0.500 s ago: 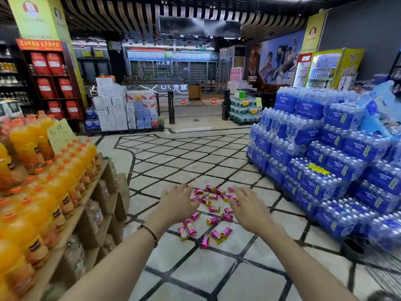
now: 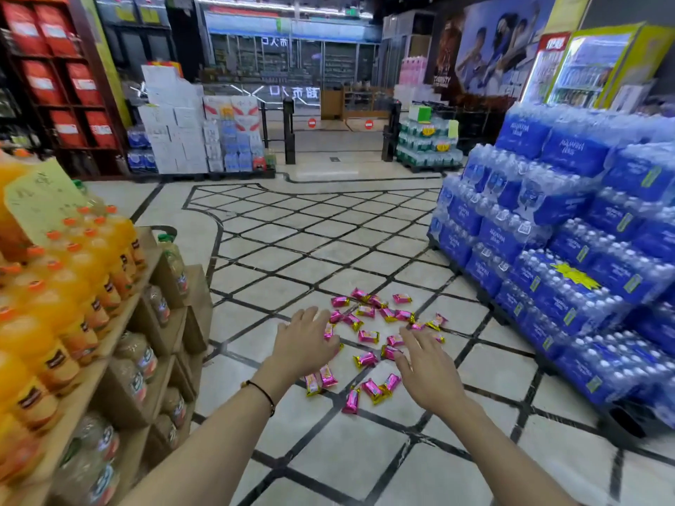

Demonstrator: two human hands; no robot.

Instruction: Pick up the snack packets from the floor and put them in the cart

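Observation:
Several small pink and gold snack packets [image 2: 369,336] lie scattered on the tiled floor [image 2: 328,257] in front of me. My left hand [image 2: 305,346] reaches out over the left side of the pile, fingers straight and spread, holding nothing. Over the right side of the pile, my right hand [image 2: 425,370] is stretched out with open fingers and is also empty. Both hands are above the packets and cover a few of them. No cart shows in this view.
A wooden shelf of orange juice bottles [image 2: 73,286] stands close on the left. Stacked blue packs of bottled water [image 2: 569,250] rise on the right. White cartons [image 2: 175,122] and gate posts [image 2: 289,131] stand further back.
Both hands have stayed open over the packets and shifted little. The view has tilted slightly, showing more floor beyond the pile.

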